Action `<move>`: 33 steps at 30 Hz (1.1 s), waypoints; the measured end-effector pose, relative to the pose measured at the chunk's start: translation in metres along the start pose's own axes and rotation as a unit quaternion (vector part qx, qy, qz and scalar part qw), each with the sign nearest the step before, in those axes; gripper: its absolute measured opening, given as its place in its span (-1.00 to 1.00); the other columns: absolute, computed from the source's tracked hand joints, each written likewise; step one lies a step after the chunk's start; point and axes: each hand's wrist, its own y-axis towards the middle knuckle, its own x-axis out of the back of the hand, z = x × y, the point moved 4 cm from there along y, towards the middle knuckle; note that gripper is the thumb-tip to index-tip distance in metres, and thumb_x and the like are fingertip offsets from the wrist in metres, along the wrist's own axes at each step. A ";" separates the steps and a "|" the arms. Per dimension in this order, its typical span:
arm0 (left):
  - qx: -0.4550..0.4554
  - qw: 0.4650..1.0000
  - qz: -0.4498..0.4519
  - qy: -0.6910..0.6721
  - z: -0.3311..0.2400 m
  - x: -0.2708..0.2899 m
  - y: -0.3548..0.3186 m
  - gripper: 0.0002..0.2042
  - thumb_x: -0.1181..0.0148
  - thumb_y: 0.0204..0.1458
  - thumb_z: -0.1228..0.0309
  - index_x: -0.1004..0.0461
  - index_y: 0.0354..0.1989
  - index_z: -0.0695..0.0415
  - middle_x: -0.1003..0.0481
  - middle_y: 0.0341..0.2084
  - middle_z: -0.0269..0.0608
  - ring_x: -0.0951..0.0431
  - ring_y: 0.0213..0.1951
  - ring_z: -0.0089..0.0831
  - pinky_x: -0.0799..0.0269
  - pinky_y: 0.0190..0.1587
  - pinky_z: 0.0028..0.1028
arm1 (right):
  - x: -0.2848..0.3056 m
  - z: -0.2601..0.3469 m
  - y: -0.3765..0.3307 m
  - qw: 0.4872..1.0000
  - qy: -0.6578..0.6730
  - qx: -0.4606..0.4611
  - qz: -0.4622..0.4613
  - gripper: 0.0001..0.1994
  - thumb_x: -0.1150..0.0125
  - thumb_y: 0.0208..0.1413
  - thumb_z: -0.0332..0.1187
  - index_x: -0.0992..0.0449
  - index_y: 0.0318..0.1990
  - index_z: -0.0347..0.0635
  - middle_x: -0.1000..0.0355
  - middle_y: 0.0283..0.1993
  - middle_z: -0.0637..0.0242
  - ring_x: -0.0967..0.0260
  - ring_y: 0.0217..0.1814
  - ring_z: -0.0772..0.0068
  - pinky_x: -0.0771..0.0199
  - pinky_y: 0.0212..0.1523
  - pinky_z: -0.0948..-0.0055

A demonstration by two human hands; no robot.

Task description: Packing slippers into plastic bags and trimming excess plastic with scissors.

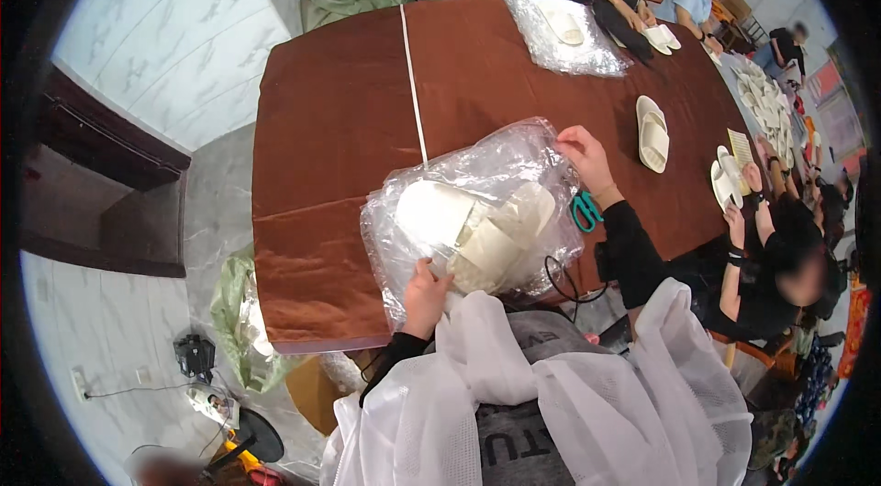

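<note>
A pair of cream slippers (496,247) lies in front of me amid clear plastic bags (385,243) spread on the table. Film covers part of the right slipper; whether the left one is inside a bag, I cannot tell. My right hand (585,158) pinches the far right corner of the top bag between thumb and fingers. Beside the slippers' near end, my left hand (426,299) has its fingers curled against the bag's near edge. Teal-handled scissors (585,212) lie just right of the bags, below my right wrist.
The table's brown cloth (321,146) carries a white strip (412,82). Farther right lies another slipper (652,134). At the far side, a co-worker's hands (642,20) touch a slipper near more plastic bags (587,50). Another person holds slippers (726,179) at the right.
</note>
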 end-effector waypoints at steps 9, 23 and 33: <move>-0.118 0.992 -0.028 0.018 0.017 -0.005 0.004 -0.82 -0.22 0.02 0.36 -0.41 -0.31 0.17 -0.50 -0.48 -0.05 -0.53 -0.43 -0.03 -0.41 -0.35 -0.12 | 0.003 -0.012 -0.001 0.981 -0.176 -0.028 0.076 -0.74 -0.22 0.08 -0.28 -0.49 -0.32 -0.37 -0.48 -0.40 0.27 -0.44 -0.28 0.42 -0.40 -0.23 0.44; -0.119 0.964 -0.208 0.113 -0.014 0.091 -0.021 -0.91 -0.17 -0.02 0.56 -0.41 -0.35 0.19 -0.49 -0.33 -0.07 -0.49 -0.22 -0.07 -0.40 -0.15 -0.23 | -0.018 0.113 -0.058 0.947 0.144 -0.204 0.203 -0.68 0.01 0.27 -0.25 -0.42 -0.01 -0.34 -0.53 -0.14 0.09 -0.52 -0.25 0.40 -0.51 -0.30 0.46; -0.020 0.981 -0.159 -0.106 0.048 0.067 -0.008 -0.90 -0.18 -0.08 0.64 -0.40 -0.39 0.26 -0.45 -0.16 0.01 -0.44 -0.14 -0.04 -0.44 -0.17 -0.29 | -0.054 0.012 -0.107 0.859 0.329 -0.323 0.222 -0.44 0.15 0.28 -0.11 -0.24 0.26 -0.39 -0.39 0.17 -0.02 -0.39 0.17 0.17 -0.41 0.15 0.24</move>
